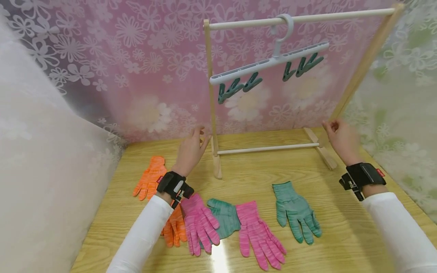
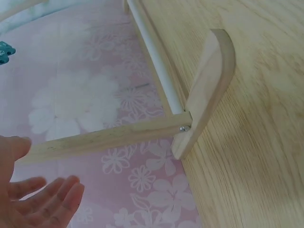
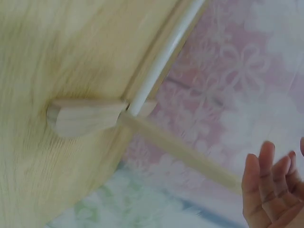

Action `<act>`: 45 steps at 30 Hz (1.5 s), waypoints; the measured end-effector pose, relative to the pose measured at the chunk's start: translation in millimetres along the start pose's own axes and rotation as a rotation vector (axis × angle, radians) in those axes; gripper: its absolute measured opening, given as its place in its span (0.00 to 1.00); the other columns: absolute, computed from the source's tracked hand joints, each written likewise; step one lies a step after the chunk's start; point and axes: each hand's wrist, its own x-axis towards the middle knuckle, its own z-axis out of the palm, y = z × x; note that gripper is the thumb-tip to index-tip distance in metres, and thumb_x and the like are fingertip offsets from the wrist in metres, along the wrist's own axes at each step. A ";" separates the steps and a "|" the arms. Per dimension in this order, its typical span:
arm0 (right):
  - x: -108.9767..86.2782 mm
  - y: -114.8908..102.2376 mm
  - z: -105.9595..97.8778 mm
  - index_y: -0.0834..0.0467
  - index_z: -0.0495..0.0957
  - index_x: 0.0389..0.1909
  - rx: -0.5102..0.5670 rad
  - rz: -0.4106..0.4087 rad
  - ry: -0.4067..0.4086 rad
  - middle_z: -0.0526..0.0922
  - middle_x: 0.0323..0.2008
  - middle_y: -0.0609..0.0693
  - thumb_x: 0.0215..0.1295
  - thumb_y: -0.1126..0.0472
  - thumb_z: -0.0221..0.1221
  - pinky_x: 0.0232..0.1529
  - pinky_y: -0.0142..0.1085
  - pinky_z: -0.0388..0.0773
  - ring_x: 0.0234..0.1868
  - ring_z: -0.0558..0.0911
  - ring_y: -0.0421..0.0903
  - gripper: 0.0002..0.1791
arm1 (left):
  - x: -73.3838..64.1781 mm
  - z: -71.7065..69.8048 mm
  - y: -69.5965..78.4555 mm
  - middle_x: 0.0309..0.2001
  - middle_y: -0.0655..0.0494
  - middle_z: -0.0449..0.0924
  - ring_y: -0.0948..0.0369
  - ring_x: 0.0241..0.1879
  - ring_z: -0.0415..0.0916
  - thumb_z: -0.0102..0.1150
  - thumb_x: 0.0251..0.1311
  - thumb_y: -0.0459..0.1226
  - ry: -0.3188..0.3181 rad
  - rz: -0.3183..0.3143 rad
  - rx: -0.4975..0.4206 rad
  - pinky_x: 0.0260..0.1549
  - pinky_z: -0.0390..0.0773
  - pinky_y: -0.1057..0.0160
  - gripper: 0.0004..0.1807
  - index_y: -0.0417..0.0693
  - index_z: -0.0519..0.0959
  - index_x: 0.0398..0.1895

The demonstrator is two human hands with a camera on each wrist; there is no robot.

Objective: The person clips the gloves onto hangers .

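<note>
A wooden rack (image 1: 341, 16) is stood upright on a wood-grain worktop (image 1: 252, 167), toward its far edge, and is flanked by a person's two hands. The left hand (image 1: 192, 149) is placed just beside the lower part of the left post (image 1: 212, 113). Its fingers are parted from the thumb and loosely bent; nothing is gripped by them. In the left wrist view the post is crossed at its near end by the thumb, and a gap is left between the post and the other fingers. The right hand (image 1: 343, 138) is held at the lower part of the right post (image 1: 366, 64), its fingers loosely curled. In the right wrist view the post is partly hidden behind those fingers; whether it is touched cannot be told.

From the rack's top rail a pale hanger (image 1: 269, 63) is hung at a slant, fitted with dark green clips (image 1: 252, 82). Six gloves are laid on the worktop nearer the person: an orange glove (image 1: 150, 178) by the left wrist, a second orange glove (image 1: 175, 227) partly covered by the left arm, a pink glove (image 1: 200, 225) overlapping a green glove (image 1: 225, 218), another pink glove (image 1: 261, 237) beside that, and another green glove (image 1: 297, 212) set apart at right. The scene is backed by a pink flowered curtain (image 1: 146, 76).
</note>
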 end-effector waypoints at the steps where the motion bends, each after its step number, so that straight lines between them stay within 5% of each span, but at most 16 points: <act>1: 4.7 4.2 -1.5 0.67 0.74 0.42 0.009 0.031 0.012 0.76 0.29 0.62 0.79 0.43 0.49 0.21 0.37 0.61 0.20 0.68 0.46 0.27 | 3.2 1.1 0.4 0.55 0.40 0.78 0.49 0.43 0.83 0.55 0.75 0.43 0.000 -0.012 -0.026 0.36 0.83 0.54 0.26 0.39 0.68 0.69; 8: 25.8 26.3 1.8 0.69 0.65 0.61 0.037 0.170 0.115 0.71 0.45 0.67 0.76 0.44 0.52 0.32 0.43 0.60 0.35 0.70 0.62 0.32 | 31.2 8.8 6.9 0.68 0.38 0.69 0.45 0.59 0.76 0.53 0.76 0.44 0.042 -0.059 -0.228 0.51 0.81 0.50 0.34 0.35 0.57 0.76; 12: 32.4 37.3 7.7 0.70 0.58 0.71 0.071 0.171 0.054 0.73 0.56 0.75 0.78 0.46 0.51 0.39 0.52 0.71 0.48 0.76 0.71 0.36 | 43.5 15.0 13.3 0.67 0.38 0.70 0.46 0.61 0.76 0.54 0.76 0.44 0.074 -0.053 -0.300 0.52 0.82 0.51 0.34 0.36 0.58 0.76; 15: 32.7 41.4 12.5 0.72 0.59 0.70 0.086 0.149 0.005 0.74 0.56 0.77 0.80 0.49 0.48 0.42 0.57 0.73 0.50 0.78 0.73 0.33 | 46.9 19.9 16.9 0.64 0.39 0.73 0.48 0.60 0.76 0.52 0.76 0.45 0.084 -0.046 -0.328 0.53 0.82 0.53 0.33 0.38 0.58 0.76; 18: 31.8 43.9 17.5 0.73 0.64 0.63 0.087 0.131 0.011 0.76 0.53 0.77 0.81 0.53 0.48 0.36 0.43 0.75 0.49 0.79 0.73 0.26 | 47.8 23.5 18.0 0.62 0.38 0.75 0.48 0.59 0.78 0.51 0.77 0.42 0.100 -0.044 -0.363 0.52 0.82 0.54 0.30 0.38 0.59 0.75; 22: 30.7 45.6 20.4 0.73 0.67 0.57 0.082 0.121 0.049 0.78 0.52 0.76 0.80 0.59 0.49 0.29 0.23 0.60 0.47 0.81 0.72 0.20 | 48.9 24.8 16.8 0.58 0.38 0.77 0.48 0.56 0.79 0.53 0.76 0.37 0.125 -0.048 -0.382 0.50 0.84 0.55 0.27 0.37 0.62 0.72; 30: 28.8 50.4 17.1 0.71 0.67 0.55 0.085 0.163 0.016 0.78 0.54 0.74 0.81 0.60 0.48 0.25 0.17 0.62 0.42 0.82 0.65 0.16 | 52.2 21.9 15.4 0.52 0.40 0.80 0.49 0.52 0.82 0.57 0.73 0.38 0.122 -0.036 -0.303 0.45 0.85 0.55 0.22 0.38 0.67 0.65; 34: 30.3 53.9 15.7 0.73 0.65 0.57 0.087 0.149 -0.011 0.75 0.53 0.76 0.81 0.61 0.47 0.35 0.36 0.83 0.46 0.80 0.71 0.18 | 54.5 21.5 14.9 0.51 0.40 0.80 0.49 0.51 0.83 0.56 0.73 0.39 0.109 -0.021 -0.279 0.44 0.85 0.56 0.22 0.37 0.67 0.63; 37: 31.4 53.4 14.9 0.75 0.63 0.56 0.097 0.135 -0.046 0.73 0.53 0.77 0.82 0.61 0.45 0.46 0.60 0.80 0.47 0.78 0.74 0.18 | 55.7 21.6 13.7 0.50 0.40 0.80 0.49 0.50 0.83 0.57 0.73 0.38 0.115 -0.010 -0.277 0.44 0.85 0.56 0.22 0.36 0.67 0.63; 45: 33.1 42.2 13.0 0.76 0.62 0.55 0.125 0.133 -0.093 0.71 0.53 0.77 0.81 0.64 0.46 0.45 0.59 0.80 0.48 0.78 0.74 0.16 | 55.6 16.9 8.9 0.50 0.40 0.79 0.48 0.50 0.82 0.58 0.72 0.37 0.103 -0.015 -0.314 0.43 0.85 0.56 0.22 0.37 0.66 0.63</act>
